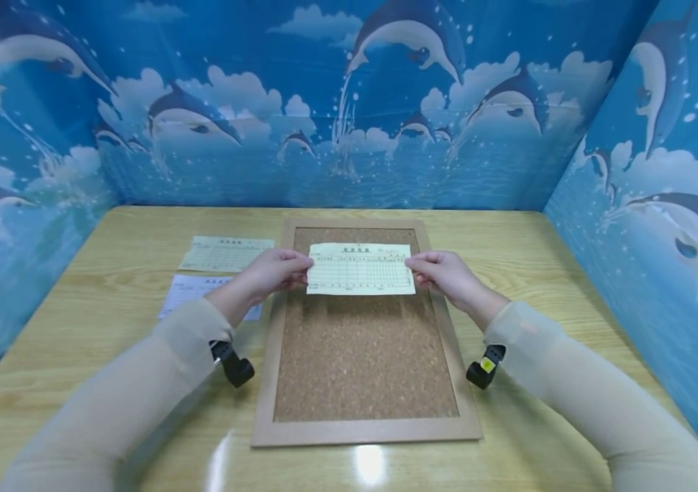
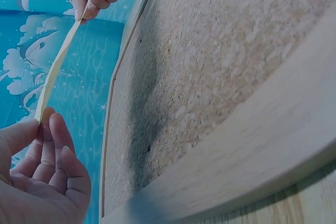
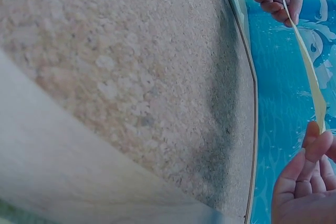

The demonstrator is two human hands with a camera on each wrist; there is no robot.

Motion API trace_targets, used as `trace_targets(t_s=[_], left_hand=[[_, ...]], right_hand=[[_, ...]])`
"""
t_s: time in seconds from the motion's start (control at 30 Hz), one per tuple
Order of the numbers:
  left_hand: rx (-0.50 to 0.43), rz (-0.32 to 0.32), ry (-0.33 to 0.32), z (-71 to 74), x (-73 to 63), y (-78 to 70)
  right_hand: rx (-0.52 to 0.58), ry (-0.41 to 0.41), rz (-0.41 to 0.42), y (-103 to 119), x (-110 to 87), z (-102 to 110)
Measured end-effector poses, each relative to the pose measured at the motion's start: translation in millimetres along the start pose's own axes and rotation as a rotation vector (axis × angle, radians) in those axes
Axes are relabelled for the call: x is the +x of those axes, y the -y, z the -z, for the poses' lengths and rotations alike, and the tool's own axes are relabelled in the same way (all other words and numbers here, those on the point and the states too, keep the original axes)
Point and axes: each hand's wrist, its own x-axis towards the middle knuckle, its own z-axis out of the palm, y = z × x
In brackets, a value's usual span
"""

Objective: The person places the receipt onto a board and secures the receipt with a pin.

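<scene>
A pale yellow printed form slip (image 1: 361,270) is stretched level between both hands over the upper part of a framed cork board (image 1: 366,369). My left hand (image 1: 270,273) pinches the slip's left edge between thumb and fingers. At the right edge my right hand (image 1: 446,275) pinches it the same way. Both wrist views show the slip (image 2: 59,66) nearly edge-on, held off the cork, with its shadow falling on the board (image 3: 131,77).
Left of the board, a pale green form sheet (image 1: 226,253) lies on the wooden table (image 1: 103,342). Just below it is a white form sheet (image 1: 189,290), partly covered by the left hand and forearm. A blue dolphin-print curtain (image 1: 324,137) stands behind the table and along its sides.
</scene>
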Motion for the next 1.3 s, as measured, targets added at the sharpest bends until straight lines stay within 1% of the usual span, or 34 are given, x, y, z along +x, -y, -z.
trace_targets(t_s=[0.27,0.5,0.63,0.9,1.03,1.17,1.3], left_hand=[[0.019,0.0,-0.031,0.3,4.7,0.2],[0.012,-0.021,-0.026,-2.0,11.8,3.4],[0.029,-0.022,-0.038,-1.4,11.5,2.3],[0.083,-0.04,-0.004,5.9,11.3,3.6],[0.114,-0.046,-0.002,7.7,15.5,3.9],[0.132,-0.037,0.0,8.8,22.7,4.2],[0.133,-0.012,-0.005,7.9,26.4,2.7]], right_hand=[[-0.024,-0.003,-0.002,0,2.0,1],[-0.034,-0.006,0.004,-3,5.4,4],[-0.037,-0.01,0.015,-3,7.6,5],[-0.058,0.008,0.035,-1,9.4,2],[-0.089,0.014,0.031,0,12.1,2],[-0.128,0.021,0.027,1,16.1,3],[-0.165,0.021,0.023,3,18.9,4]])
